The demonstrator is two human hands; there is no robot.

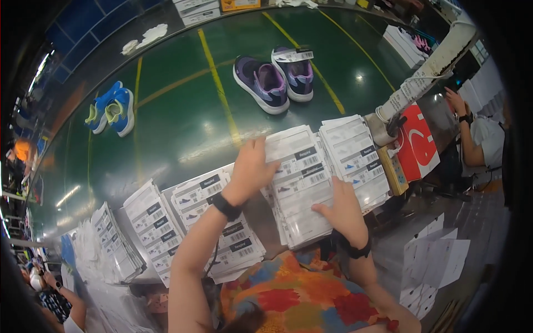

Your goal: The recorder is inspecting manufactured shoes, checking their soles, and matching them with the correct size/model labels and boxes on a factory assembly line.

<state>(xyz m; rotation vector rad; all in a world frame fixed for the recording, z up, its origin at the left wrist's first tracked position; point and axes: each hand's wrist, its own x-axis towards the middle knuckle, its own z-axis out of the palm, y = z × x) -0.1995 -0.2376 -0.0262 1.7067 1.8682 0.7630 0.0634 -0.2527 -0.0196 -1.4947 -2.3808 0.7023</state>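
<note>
A stack of white printed label sheets [302, 213] lies in front of me at the near edge of the green conveyor belt. At its upper left edge is my left hand [250, 172], open, its thumb apart from the fingers and reaching over the sheets. My right hand [345, 213] lies open on the lower right of the same stack, with fingers stretched out and thumb spread. Close by on the right sits another label stack [361, 161]. Beyond the stacks, a pair of dark purple sneakers [261, 83] stands on the belt, one with a label strip across it.
More label stacks [155, 227] line the near edge to my left. Blue and lime shoes [114, 111] stand farther left on the belt. A worn white post [427, 77] rises at right beside a red box [416, 144]. Another person's arm [469, 133] shows at far right.
</note>
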